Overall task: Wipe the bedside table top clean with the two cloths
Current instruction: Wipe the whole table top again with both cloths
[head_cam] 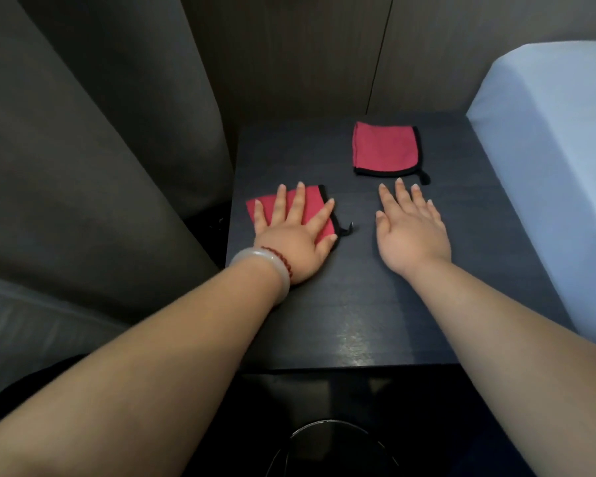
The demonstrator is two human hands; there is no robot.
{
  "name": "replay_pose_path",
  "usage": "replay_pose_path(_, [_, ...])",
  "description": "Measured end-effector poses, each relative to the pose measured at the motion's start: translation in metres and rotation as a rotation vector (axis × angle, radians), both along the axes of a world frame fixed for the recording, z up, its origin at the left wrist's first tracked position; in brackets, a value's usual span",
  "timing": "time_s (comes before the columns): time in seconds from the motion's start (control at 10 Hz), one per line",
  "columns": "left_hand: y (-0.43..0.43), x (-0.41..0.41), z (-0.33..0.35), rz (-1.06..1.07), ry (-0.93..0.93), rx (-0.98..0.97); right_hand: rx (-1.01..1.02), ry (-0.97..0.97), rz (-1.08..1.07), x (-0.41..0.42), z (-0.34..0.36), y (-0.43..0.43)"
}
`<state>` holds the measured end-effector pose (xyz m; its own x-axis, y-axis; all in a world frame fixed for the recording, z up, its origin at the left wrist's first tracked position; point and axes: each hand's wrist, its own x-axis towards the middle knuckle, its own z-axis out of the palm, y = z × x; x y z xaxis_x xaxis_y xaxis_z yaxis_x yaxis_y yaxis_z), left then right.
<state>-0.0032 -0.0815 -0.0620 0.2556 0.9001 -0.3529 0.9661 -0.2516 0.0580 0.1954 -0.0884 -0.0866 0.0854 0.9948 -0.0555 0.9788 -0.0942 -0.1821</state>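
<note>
Here, left hand point(295, 232) on near cloth point(310, 204), tabletop point(358, 304) bare

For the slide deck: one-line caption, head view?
Left hand flat on one red cloth; right hand nears second cloth.

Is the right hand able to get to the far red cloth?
Probably yes. The right hand lies flat and empty on the table, fingers pointing at the far cloth, with only bare tabletop between them.
</note>
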Motion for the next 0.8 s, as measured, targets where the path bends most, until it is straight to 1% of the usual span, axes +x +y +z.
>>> replay_pose_path(0.1, [-0.031,0.002,0.001,0.04,-0.053,0.033,0.005,-0.004,-0.008,-0.001,-0.001,-0.001])
replay_pose_path(0.2, [-0.037,0.009,0.001,0.213,-0.042,0.005,0.007,-0.006,-0.009,-0.001,-0.002,-0.001])
replay_pose_path(0.3, [-0.007,0.013,-0.003,0.236,0.001,-0.002,0.013,-0.009,0.0,0.0,-0.003,-0.001])
replay_pose_path(0.6, [0.115,-0.001,0.0,0.164,0.036,-0.007,0.02,-0.002,0.002,0.001,-0.003,0.0])
replay_pose_path(0.8, [0.141,-0.003,0.001,0.133,0.042,0.015,0.016,-0.003,0.004,0.0,-0.003,-0.001])
